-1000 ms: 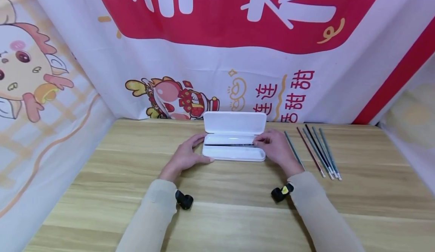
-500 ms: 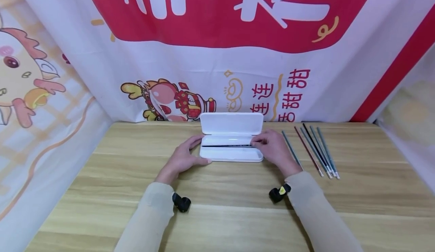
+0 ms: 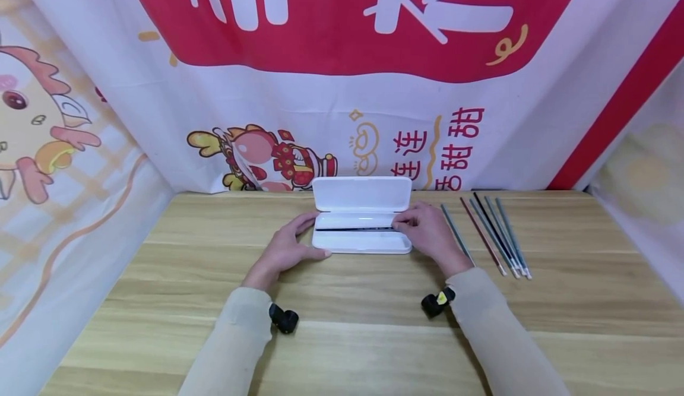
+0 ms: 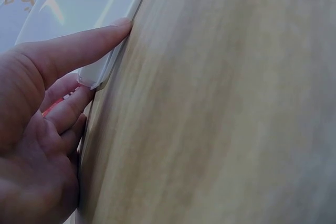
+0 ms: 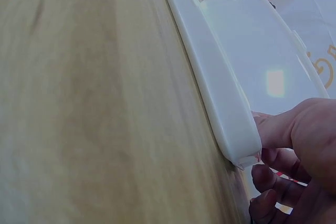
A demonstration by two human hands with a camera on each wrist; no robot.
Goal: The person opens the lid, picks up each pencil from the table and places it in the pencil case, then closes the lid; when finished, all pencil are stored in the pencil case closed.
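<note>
Left hand partly spread, gripping left end of white case, lid raised, right hand nearly closed, pinching dark pencil within case, loose pencils to right on wooden surface.

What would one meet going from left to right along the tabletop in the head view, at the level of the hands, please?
Left hand, open white case, right hand, lone teal pencil, dark red pencil, close group of teal and black pencils.
</note>
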